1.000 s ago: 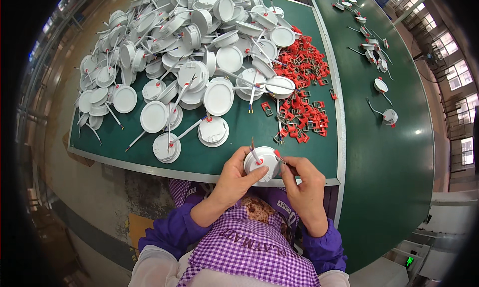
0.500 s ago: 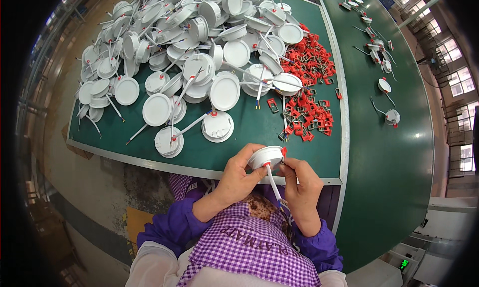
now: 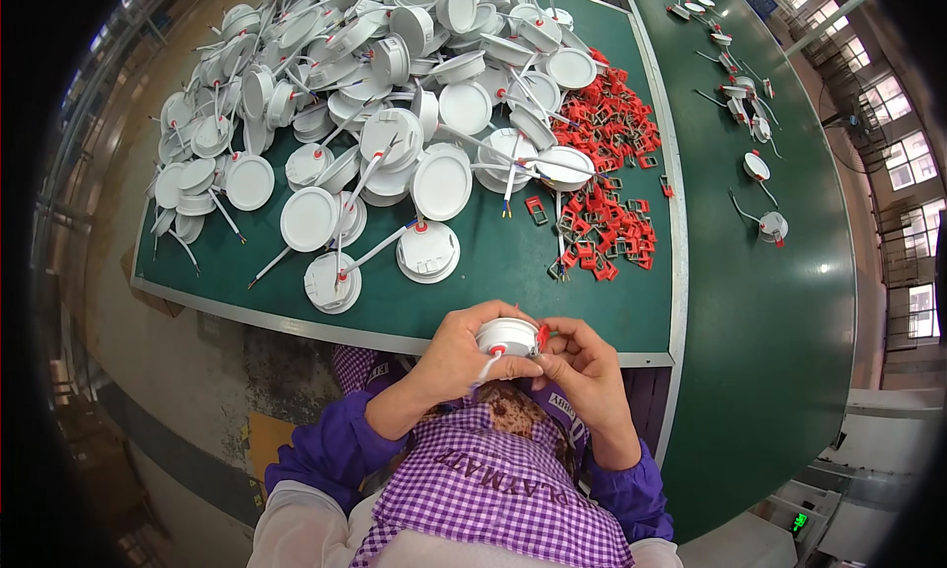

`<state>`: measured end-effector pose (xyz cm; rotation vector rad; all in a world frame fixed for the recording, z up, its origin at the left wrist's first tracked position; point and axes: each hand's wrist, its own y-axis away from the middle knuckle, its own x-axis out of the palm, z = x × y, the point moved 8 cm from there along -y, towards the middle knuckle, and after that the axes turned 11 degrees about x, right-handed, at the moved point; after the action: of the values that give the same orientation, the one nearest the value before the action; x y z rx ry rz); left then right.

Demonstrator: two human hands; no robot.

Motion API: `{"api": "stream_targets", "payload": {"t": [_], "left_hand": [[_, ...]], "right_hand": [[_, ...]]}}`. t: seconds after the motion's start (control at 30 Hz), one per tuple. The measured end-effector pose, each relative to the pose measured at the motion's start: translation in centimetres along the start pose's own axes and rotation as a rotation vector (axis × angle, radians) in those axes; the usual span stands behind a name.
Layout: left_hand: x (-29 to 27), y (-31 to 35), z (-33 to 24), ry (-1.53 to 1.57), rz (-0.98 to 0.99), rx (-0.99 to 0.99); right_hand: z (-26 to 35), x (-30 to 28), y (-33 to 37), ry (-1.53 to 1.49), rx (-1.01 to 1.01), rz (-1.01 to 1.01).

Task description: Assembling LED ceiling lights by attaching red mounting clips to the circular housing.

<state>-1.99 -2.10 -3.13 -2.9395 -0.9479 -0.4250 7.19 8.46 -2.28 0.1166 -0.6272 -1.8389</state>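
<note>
Both my hands hold one round white lamp housing (image 3: 508,335) just below the near edge of the green table (image 3: 493,272), in front of my chest. My left hand (image 3: 464,356) cups it from the left and underneath. My right hand (image 3: 584,366) pinches its right side, where a small red clip (image 3: 543,335) shows at the rim. A white cable (image 3: 485,371) hangs from the housing between my hands.
A big heap of white round lamp housings (image 3: 395,84) with white cables covers the table's far and left part. A pile of red clips (image 3: 607,173) lies at its right. A green conveyor belt (image 3: 779,302) with a few lamps (image 3: 755,163) runs along the right.
My hands have drawn the housing off the table edge toward my chest and turned it. The view has shifted slightly.
</note>
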Motion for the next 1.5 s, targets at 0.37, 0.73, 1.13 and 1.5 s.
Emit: {"api": "stream_targets", "payload": {"t": [0.37, 0.73, 1.13, 1.5], "left_hand": [[0.0, 0.5, 0.9, -0.051, -0.078, -0.002], [1.7, 1.5, 0.7, -0.141, 0.174, -0.133], [-3.0, 1.7, 0.7, 0.706, -0.309, -0.138], [-0.3, 0.5, -1.2, 0.174, 0.085, -0.071]], "right_hand": [[1.2, -2.0, -1.2, 0.106, -0.015, -0.055], [6.9, -7.6, -8.0, 0.986, -0.403, -0.652], [8.4, -6.3, -8.1, 1.017, -0.401, -0.596], [6.9, -6.1, -3.7, 0.195, -0.293, -0.328]]}}
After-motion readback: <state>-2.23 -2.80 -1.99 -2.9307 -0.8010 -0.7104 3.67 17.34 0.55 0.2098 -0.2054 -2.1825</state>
